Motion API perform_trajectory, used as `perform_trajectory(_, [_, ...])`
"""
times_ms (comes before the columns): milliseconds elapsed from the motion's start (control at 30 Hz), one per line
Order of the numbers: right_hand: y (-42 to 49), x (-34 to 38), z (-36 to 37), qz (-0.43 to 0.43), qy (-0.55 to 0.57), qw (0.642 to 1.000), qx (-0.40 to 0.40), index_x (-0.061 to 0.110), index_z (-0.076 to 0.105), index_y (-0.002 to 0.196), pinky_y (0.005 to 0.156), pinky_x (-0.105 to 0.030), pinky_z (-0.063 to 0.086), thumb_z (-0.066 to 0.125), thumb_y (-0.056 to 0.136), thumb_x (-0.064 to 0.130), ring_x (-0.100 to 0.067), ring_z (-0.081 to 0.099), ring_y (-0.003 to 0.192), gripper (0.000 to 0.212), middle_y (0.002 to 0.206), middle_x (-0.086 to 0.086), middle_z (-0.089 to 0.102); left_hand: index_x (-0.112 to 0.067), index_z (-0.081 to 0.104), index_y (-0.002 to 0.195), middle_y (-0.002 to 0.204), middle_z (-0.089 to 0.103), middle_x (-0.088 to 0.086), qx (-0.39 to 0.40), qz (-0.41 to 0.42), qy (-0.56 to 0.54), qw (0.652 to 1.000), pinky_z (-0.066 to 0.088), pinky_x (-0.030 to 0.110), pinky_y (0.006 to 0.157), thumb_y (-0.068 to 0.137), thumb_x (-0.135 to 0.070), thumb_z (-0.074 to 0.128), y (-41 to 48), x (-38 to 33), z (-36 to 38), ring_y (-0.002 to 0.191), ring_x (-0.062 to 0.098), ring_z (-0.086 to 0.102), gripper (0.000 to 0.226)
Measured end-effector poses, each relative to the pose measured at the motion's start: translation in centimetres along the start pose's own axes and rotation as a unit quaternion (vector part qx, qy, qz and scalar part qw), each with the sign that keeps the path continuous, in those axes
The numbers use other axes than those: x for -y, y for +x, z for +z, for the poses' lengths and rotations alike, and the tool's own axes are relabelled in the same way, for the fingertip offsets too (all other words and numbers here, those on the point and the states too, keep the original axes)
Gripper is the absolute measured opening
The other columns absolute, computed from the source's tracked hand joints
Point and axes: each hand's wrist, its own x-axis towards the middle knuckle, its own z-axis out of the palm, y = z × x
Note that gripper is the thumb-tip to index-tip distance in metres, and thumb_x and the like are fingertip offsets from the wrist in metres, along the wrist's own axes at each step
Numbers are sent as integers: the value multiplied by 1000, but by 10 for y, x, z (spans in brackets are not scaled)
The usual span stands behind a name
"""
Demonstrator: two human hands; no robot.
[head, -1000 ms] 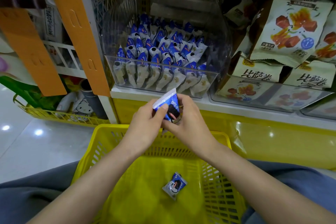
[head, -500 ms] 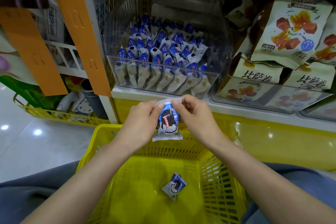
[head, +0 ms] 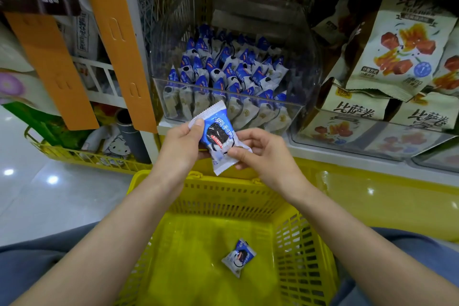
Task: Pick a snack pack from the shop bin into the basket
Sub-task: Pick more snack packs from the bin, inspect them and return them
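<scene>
Blue-and-white snack pack held tilted between both hands, above the far rim of the yellow basket. Left hand pinches its upper crimped edge with the thumb on top; right hand pinches the lower right side, fingers curled. Both forearms reach forward over the basket (one like pack lies inside). Clear shop bin sits just behind the hands.

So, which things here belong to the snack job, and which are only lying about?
Job: blue snack pack held by left hand and right hand; clear bin; yellow basket; second pack inside it.
Lying about: beige snack bags; orange strips; Hello Kitty item.
</scene>
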Motion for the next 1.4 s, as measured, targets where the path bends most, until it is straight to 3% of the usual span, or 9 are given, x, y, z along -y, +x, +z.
perform_trajectory(200, [1, 1, -3, 12, 53, 998, -31, 15, 59, 89, 54, -13, 51, 60, 85, 1, 1, 64, 63, 15, 84, -2, 66, -6, 60, 108, 101, 70, 10, 49, 8, -43, 998, 56, 27, 76, 93, -18, 53, -4, -9, 2, 86, 18, 68, 21])
perform_trajectory(400, [-3, 3, -2, 45, 17, 999, 1, 7, 57, 110, 70, -16, 54, 56, 90, 13, 2, 62, 77, 21, 105, -5, 64, -12, 56, 109, 103, 67, 5, 67, 131, 107, 983, 52, 24, 83, 84, -2, 62, -7, -9, 1, 91, 13, 64, 28])
perform_trajectory(533, [-8, 10, -2, 4, -10, 1000, -19, 15, 58, 107, 66, -12, 50, 57, 90, 12, 8, 61, 77, 17, 102, 2, 65, -13, 55, 114, 104, 67, 2, 65, 203, 224, 951, 50, 34, 85, 84, -13, 65, -11, -11, 0, 94, 13, 63, 32])
perform_trajectory(633, [-11, 16, -4, -47, -25, 997, -49, 19, 62, 99, 66, -8, 47, 60, 87, 15, 7, 62, 78, 13, 91, 8, 69, -24, 48, 121, 110, 63, -8, 71, 239, 222, 942, 49, 25, 87, 88, -26, 60, -15, -15, -2, 98, 3, 59, 36])
perform_trajectory(733, [-9, 27, -7, -104, -6, 989, -101, 19, 63, 94, 65, -8, 47, 63, 79, 26, 5, 63, 75, 17, 81, 13, 71, -30, 39, 131, 123, 51, -14, 44, 291, 289, 911, 36, 8, 91, 94, -38, 44, -9, -26, -9, 110, -2, 46, 39])
perform_trajectory(833, [5, 46, -14, -163, -30, 973, -159, 23, 63, 93, 66, -9, 48, 61, 74, 38, 3, 64, 77, 25, 83, 16, 71, -23, 40, 133, 129, 48, -4, -17, 353, 376, 857, 33, 30, 101, 97, -35, 35, 8, -45, -19, 120, 12, 41, 39])
perform_trajectory(1100, [122, 79, -20, -120, -186, 940, -259, 16, 57, 91, 70, -25, 44, 59, 89, 29, -10, 56, 72, 13, 79, 2, 60, -19, 57, 109, 106, 63, 0, -34, 362, 606, 708, 30, 31, 80, 98, -39, 22, 51, -47, -33, 100, 20, 54, 42])
perform_trajectory(1300, [192, 74, -8, -73, -295, 925, -228, 8, 39, 55, 40, -24, 22, 57, 91, 22, -10, 34, 47, 43, 54, -5, 38, -19, 60, 100, 94, 65, -1, -22, 388, 598, 701, 29, 30, 78, 96, -42, 18, 55, -44, -38, 89, 20, 55, 48])
perform_trajectory(1400, [206, 67, -6, -60, -374, 908, -177, 9, 41, 55, 42, -23, 22, 59, 90, 22, -12, 37, 48, 42, 54, -5, 40, -19, 58, 103, 97, 63, -2, -15, 393, 588, 707, 28, 30, 80, 96, -42, 22, 55, -42, -40, 93, 18, 53, 43])
